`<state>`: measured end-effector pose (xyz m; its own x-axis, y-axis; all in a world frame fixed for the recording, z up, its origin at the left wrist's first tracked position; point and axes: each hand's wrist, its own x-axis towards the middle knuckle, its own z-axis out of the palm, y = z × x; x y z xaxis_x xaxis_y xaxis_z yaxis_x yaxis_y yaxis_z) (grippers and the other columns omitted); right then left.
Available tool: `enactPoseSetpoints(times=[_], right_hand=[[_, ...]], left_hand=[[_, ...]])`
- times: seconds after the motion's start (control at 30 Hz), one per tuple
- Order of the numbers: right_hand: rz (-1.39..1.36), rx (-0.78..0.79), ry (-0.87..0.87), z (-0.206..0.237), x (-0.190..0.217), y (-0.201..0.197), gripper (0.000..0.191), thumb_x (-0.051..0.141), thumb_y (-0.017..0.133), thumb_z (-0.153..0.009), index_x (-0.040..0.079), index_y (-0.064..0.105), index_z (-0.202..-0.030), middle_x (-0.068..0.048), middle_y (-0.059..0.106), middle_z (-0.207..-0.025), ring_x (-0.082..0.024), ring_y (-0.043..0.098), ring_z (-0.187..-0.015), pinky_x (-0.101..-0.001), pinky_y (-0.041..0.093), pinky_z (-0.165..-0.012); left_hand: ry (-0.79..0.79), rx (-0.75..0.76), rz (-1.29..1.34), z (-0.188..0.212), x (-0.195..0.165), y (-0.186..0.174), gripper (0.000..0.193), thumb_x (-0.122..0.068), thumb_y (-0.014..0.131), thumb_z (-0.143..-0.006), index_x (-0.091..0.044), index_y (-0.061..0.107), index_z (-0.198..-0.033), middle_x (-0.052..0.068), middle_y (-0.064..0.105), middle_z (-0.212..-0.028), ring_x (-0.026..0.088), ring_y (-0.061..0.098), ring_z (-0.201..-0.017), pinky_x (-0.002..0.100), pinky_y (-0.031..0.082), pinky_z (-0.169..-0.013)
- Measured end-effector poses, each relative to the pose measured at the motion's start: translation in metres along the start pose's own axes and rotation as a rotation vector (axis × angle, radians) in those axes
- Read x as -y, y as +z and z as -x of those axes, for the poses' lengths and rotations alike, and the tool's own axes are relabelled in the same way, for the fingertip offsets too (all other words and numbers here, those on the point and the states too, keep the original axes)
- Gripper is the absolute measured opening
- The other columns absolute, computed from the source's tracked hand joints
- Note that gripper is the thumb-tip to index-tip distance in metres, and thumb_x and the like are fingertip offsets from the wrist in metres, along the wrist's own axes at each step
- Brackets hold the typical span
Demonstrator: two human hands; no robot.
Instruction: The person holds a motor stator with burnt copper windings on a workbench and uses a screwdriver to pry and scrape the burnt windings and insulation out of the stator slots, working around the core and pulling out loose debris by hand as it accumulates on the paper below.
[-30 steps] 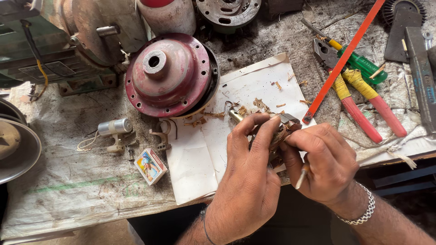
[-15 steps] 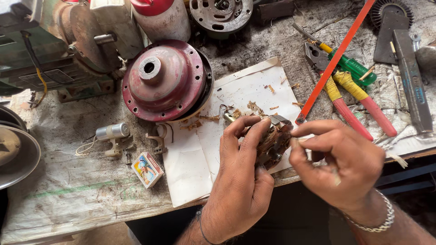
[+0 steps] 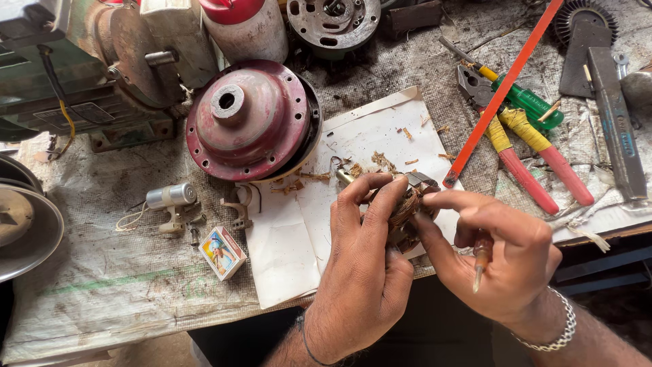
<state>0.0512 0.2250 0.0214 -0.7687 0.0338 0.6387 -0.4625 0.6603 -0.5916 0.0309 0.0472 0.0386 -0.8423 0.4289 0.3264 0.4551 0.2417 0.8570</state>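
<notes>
The left hand (image 3: 363, 272) has its fingers closed around a small copper-wound motor part (image 3: 406, 212), held over the white paper (image 3: 285, 238) at the tabletop's near edge. The right hand (image 3: 506, 261) pinches the part with thumb and forefinger while its other fingers hold a thin wooden-handled tool (image 3: 481, 257). At 10 o'clock from the hands lies a red motor cover (image 3: 251, 122); at 2 o'clock, pliers (image 3: 523, 146).
</notes>
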Motion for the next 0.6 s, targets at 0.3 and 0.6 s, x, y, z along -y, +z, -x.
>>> enactPoseSetpoints(times=[0.3,0.6], right_hand=[[-0.098,0.058,-0.065,0.004,-0.018,0.004,0.047,-0.003,0.080,-0.083,0.010,0.040,-0.105,-0.023,0.071,-0.106,-0.014,0.065,-0.076,-0.0223,0.054,-0.056],[-0.286,-0.091,0.237,-0.025,-0.024,-0.002,0.045,0.000,0.072,-0.093,0.006,0.031,-0.112,-0.014,0.067,-0.102,-0.002,0.056,-0.066,-0.0157,0.044,-0.053]], left_hand=[[0.011,0.005,-0.015,0.001,0.001,0.001,0.075,0.007,0.057,-0.081,0.002,0.038,-0.153,0.024,0.040,-0.151,0.043,0.044,-0.140,0.049,0.039,-0.121],[0.001,-0.010,-0.018,0.000,0.000,0.001,0.075,0.008,0.056,-0.080,0.001,0.040,-0.153,0.022,0.041,-0.150,0.042,0.044,-0.140,0.048,0.038,-0.122]])
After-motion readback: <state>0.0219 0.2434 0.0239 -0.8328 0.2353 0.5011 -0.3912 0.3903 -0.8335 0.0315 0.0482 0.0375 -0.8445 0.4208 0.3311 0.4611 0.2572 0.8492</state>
